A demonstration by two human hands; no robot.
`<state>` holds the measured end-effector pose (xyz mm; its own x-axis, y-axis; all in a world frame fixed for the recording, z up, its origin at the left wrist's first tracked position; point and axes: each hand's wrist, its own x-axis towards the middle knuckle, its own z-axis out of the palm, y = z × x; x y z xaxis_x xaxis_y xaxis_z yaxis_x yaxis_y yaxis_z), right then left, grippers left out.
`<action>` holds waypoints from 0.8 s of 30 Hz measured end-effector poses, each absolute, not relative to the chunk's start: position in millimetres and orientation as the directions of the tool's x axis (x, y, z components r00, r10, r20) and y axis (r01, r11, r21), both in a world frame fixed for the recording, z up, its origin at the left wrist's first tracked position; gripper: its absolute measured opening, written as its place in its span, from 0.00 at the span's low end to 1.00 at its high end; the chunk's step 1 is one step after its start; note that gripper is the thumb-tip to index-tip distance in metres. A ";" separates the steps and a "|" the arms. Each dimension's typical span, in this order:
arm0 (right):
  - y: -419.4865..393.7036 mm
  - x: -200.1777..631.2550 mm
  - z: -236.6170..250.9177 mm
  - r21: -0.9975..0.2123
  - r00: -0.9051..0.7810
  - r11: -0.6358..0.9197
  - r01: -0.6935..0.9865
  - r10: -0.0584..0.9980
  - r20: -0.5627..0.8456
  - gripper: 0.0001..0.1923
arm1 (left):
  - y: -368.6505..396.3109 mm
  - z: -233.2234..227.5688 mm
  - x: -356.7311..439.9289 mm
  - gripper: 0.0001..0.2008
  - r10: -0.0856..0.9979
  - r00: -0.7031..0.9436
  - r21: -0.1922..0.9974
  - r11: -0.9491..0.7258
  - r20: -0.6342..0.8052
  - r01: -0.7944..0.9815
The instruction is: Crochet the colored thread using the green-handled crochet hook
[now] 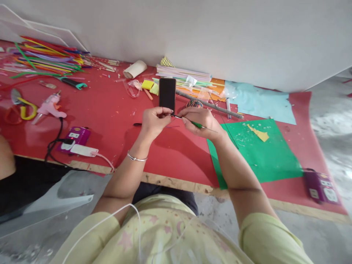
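My right hand is closed around a slim crochet hook with a green grip and thin metal ends. Its tip points left toward my left hand, whose fingers pinch a small dark bit of thread. The two hands are nearly touching over the red table. Just behind them a black phone stands upright. A ball of multicoloured thread sits behind my right hand, partly hidden. Left of centre, a thin black-ended item lies partly behind my left wrist.
A grey stick and green sheet lie right. Left are a pink glue gun, scissors, a purple power socket with cables and colourful pipe cleaners. Another purple socket is far right. Someone's knee shows left.
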<state>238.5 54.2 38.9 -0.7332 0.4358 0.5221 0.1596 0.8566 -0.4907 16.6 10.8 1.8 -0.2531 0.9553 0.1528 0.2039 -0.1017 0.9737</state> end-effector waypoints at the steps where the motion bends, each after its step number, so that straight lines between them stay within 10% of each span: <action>1: 53.7 237.9 38.7 -0.493 -0.733 0.854 0.167 0.442 0.518 0.14 | 10.9 2.3 16.9 0.12 0.954 -0.262 0.976 -0.093 0.145 0.199; 24: 51.1 225.0 26.8 -0.503 -0.690 0.844 0.188 0.477 0.544 0.14 | 11.2 -2.6 18.1 0.12 0.915 -0.274 0.909 -0.182 0.296 0.376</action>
<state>225.0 51.1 26.8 -0.6901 0.4774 0.5439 0.1877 0.8439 -0.5026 18.1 11.2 -2.6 -0.2741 0.9149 0.2963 0.3756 -0.1817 0.9088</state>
